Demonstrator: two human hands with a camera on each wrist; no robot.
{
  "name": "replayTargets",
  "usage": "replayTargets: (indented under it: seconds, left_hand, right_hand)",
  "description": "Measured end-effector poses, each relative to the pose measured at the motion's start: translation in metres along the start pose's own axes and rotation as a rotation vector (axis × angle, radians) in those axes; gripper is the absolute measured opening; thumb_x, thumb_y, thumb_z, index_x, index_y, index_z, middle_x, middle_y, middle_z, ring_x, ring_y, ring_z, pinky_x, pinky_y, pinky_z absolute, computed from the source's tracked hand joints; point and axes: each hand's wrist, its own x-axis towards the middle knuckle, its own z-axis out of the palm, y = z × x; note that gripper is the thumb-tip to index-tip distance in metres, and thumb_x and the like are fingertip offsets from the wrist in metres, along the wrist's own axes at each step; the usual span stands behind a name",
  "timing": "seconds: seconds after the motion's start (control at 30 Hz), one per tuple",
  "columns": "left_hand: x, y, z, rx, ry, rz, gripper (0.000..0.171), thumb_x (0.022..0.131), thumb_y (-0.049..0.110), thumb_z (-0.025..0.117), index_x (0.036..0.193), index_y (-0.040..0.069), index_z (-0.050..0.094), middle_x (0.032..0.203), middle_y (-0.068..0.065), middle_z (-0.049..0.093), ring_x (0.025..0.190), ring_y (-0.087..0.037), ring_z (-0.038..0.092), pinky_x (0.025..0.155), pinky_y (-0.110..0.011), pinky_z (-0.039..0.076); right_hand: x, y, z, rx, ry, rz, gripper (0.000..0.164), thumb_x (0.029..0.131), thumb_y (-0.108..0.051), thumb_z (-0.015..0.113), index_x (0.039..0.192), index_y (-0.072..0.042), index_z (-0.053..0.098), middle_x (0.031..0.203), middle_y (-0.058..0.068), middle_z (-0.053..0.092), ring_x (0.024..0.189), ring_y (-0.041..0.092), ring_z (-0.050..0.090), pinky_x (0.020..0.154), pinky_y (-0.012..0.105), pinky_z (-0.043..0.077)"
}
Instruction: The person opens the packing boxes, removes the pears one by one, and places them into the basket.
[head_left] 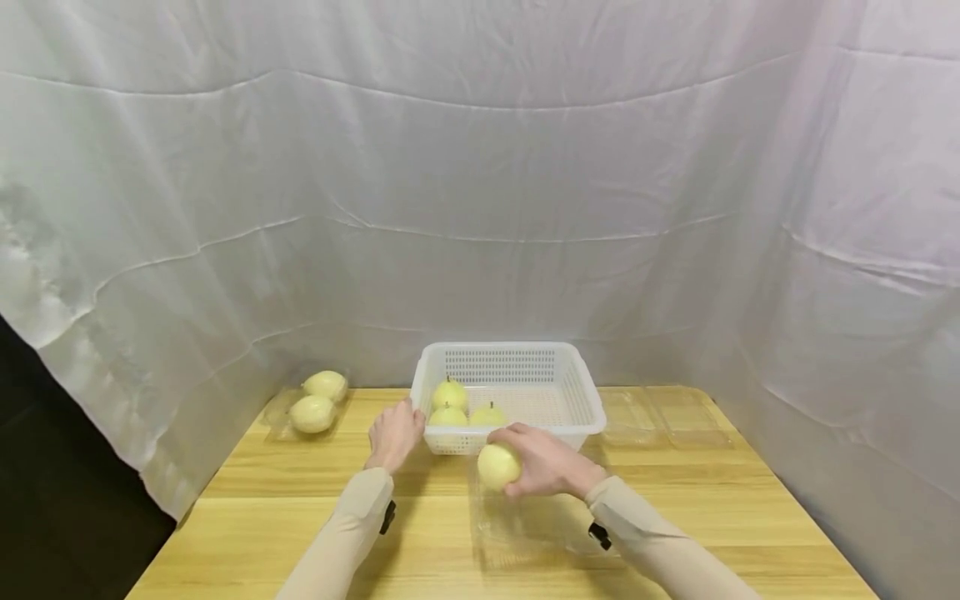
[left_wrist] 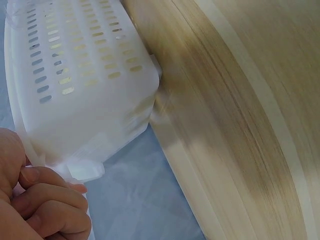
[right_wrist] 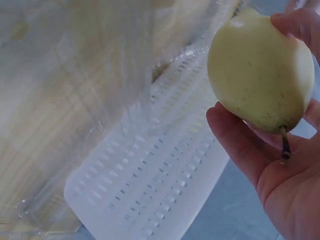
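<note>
My right hand (head_left: pixel 551 461) holds a pale yellow pear (head_left: pixel 498 466) in front of the basket's near wall. In the right wrist view, thumb and fingers curl round the pear (right_wrist: pixel 260 72), its dark stem pointing toward the palm. My left hand (head_left: pixel 396 433) grips the left rim of the white slotted plastic basket (head_left: pixel 581 392); in the left wrist view its curled fingers (left_wrist: pixel 55 197) are at the rim. Inside the basket, at its left side, lie three pears (head_left: pixel 450 395). Below the right hand, a clear plastic box (head_left: pixel 517 546) lies open on the table.
At the back left of the wooden table (head_left: pixel 247 517), another clear box holds two pale yellow pears (head_left: pixel 312 414). An open clear plastic box (head_left: pixel 686 417) lies right of the basket. Grey-white curtain (head_left: pixel 480 183) hangs behind and along the sides.
</note>
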Motion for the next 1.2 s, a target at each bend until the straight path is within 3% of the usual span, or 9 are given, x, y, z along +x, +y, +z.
replayTargets:
  seconds: [0.27,0.4,0.63,0.87,1.2]
  left_hand:
    - [-0.001,0.001,-0.002,-0.001,-0.011,-0.006,0.021,0.094,0.024,0.053,0.095,0.004,0.062,0.081,-0.015,0.065,0.063,-0.027,0.057,0.051,-0.038,0.046]
    - [-0.001,0.001,-0.002,0.006,-0.009,-0.004,0.021,0.094,0.024,0.053,0.094,0.005,0.061,0.081,-0.015,0.065,0.064,-0.027,0.058,0.051,-0.039,0.046]
    - [0.0,0.0,-0.004,0.007,-0.024,0.003,0.021,0.094,0.023,0.053,0.097,0.004,0.062,0.084,-0.016,0.066,0.065,-0.028,0.059,0.051,-0.04,0.047]
    - [-0.001,0.002,-0.005,0.005,-0.023,0.01,0.022,0.094,0.023,0.052,0.099,0.003,0.062,0.084,-0.016,0.067,0.064,-0.026,0.059,0.05,-0.038,0.046]
    - [-0.003,0.002,-0.004,0.004,-0.01,0.011,0.022,0.094,0.022,0.05,0.096,0.003,0.061,0.08,-0.015,0.064,0.062,-0.026,0.056,0.049,-0.037,0.044]
  right_hand:
    - [0.005,0.003,-0.015,0.079,0.122,-0.058,0.071,0.066,-0.029,0.085,0.13,-0.016,0.058,0.122,0.009,0.061,0.104,0.024,0.062,0.081,0.043,0.056]
    - [0.01,0.006,-0.02,0.163,0.181,-0.044,0.07,0.066,-0.026,0.086,0.128,-0.014,0.056,0.124,0.007,0.063,0.108,0.022,0.063,0.085,0.041,0.055]
    - [0.018,0.021,-0.027,0.276,0.311,0.072,0.069,0.066,-0.023,0.089,0.127,-0.012,0.058,0.124,0.007,0.064,0.103,0.022,0.064,0.082,0.034,0.056]
    - [0.025,0.038,-0.03,0.283,0.38,0.227,0.07,0.068,-0.024,0.087,0.131,-0.01,0.059,0.128,0.012,0.064,0.104,0.029,0.066,0.082,0.04,0.056]
    - [0.04,0.055,-0.026,0.196,0.296,0.441,0.074,0.065,-0.029,0.086,0.131,-0.01,0.06,0.12,0.01,0.068,0.093,0.023,0.064,0.081,0.041,0.052]
